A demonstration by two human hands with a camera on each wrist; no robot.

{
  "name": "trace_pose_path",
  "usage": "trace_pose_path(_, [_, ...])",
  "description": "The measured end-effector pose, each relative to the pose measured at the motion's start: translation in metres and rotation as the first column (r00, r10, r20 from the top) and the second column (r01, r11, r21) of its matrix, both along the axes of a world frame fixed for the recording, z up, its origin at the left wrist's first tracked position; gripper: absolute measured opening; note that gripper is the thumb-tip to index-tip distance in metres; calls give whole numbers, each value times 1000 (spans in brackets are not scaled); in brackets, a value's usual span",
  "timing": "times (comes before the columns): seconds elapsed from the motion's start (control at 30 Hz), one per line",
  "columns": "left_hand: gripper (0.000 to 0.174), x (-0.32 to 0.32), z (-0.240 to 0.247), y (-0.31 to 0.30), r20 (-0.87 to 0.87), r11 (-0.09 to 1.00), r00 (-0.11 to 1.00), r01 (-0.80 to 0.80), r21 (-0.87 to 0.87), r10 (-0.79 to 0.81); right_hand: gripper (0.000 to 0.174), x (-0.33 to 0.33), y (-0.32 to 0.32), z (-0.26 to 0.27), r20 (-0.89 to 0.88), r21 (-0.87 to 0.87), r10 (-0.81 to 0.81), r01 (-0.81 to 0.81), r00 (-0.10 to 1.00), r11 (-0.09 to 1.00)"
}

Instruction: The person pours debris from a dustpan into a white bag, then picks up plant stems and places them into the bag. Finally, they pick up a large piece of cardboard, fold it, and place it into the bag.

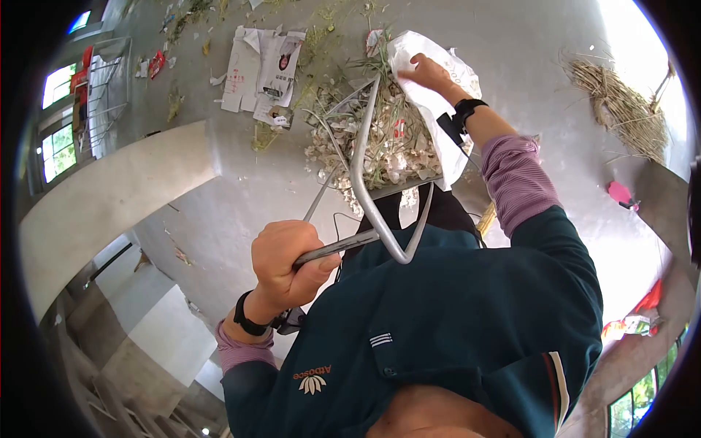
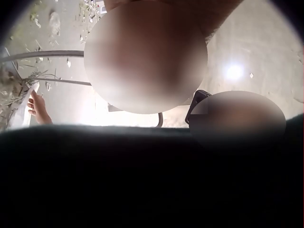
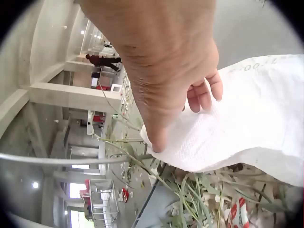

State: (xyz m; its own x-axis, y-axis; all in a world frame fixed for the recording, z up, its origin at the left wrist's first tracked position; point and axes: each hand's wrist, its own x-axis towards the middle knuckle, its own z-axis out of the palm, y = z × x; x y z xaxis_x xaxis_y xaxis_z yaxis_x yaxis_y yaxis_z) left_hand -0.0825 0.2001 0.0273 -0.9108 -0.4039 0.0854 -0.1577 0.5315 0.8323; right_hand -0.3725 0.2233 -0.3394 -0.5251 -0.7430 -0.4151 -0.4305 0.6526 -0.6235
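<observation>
In the head view, my left hand [image 1: 288, 263] grips the grey bar of a bent tubular metal handle [image 1: 363, 175], fingers wrapped round it. The handle rises over a grey-edged tray [image 1: 409, 185] heaped with dry plant scraps, pale flakes and green stalks [image 1: 387, 139]. My right hand [image 1: 431, 74] lies on a white sack [image 1: 456, 80] along the tray's right side. In the right wrist view, its thumb [image 3: 159, 140] rests at the sack's edge, apart from the slightly bent fingers [image 3: 204, 95] on the sack. A blurred patch covers much of the left wrist view.
Flattened white cardboard [image 1: 255, 73] and scattered scraps lie on the concrete floor beyond the tray. A straw bundle [image 1: 621, 102] is at the right. A low pale wall [image 1: 117, 175] curves along the left. Another person [image 3: 102, 61] stands far off in the right wrist view.
</observation>
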Motion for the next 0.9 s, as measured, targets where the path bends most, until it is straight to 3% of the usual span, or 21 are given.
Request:
trace_pose_path(0.13, [32, -5, -4, -5, 32, 1000, 999, -4, -5, 4, 68, 16, 0, 1, 19, 33, 9, -9, 1000, 999])
trace_pose_path(0.2, [31, -6, -7, -4, -10, 998, 998, -55, 0, 55, 64, 20, -1, 2, 213, -45, -146, 159, 966, 986])
trace_pose_path(0.23, [31, -6, -7, -3, -10, 999, 998, -54, 0, 54, 64, 25, 2, 6, 213, -45, -147, 160, 966, 986])
trace_pose_path(0.3, [30, -5, -6, 0, -9, 997, 997, -78, -17, 78, 53, 40, 17, 13, -110, 20, 76, -75, 991, 997])
trace_pose_path(0.33, [30, -2, -4, 0, -15, 997, 997, -70, -18, 70, 38, 41, 21, 2, -113, 21, 89, -87, 990, 996])
trace_pose_path(0.37, [30, 2, 0, 1, 48, 998, 997, -58, -35, 59, 38, 40, 22, -3, -118, 20, 83, -81, 990, 997])
trace_pose_path(0.43, [33, 5, 1, 3, 110, 997, 993, -44, -56, 50, 32, 38, 22, -11, -80, 22, -56, 58, 995, 998])
trace_pose_path(0.47, [30, 3, 0, 4, 39, 998, 999, -30, -53, 32, 31, 34, 26, -15, -67, -127, -71, 62, 995, 990])
trace_pose_path(0.5, [30, 2, -1, 4, -30, 999, 999, -14, -48, 13, 30, 27, 27, -14, 6, -154, -127, 126, 992, 980])
trace_pose_path(0.57, [30, 4, -1, 4, 10, 998, 998, 64, -1, -64, 31, 16, 33, -15, -54, -337, -255, 223, 965, 915])
trace_pose_path(0.63, [30, 3, -2, 4, 42, 989, 989, 143, 45, -145, 33, 3, 41, 4, 29, -310, -318, 311, 948, 899])
trace_pose_path(0.73, [30, -5, -6, 11, 61, 977, 977, 208, -51, -205, 31, 8, 52, 32, 127, -377, -277, 305, 952, 874])
trace_pose_path(0.83, [29, -21, -5, 15, 28, 988, 991, 133, -72, -131, 25, 27, 58, 61, 308, -444, -84, 221, 948, 869])
trace_pose_path(0.9, [32, -37, -11, 8, 88, 990, 993, 85, -111, -76, 23, 27, 58, 71, 352, -366, -19, 156, 936, 917])
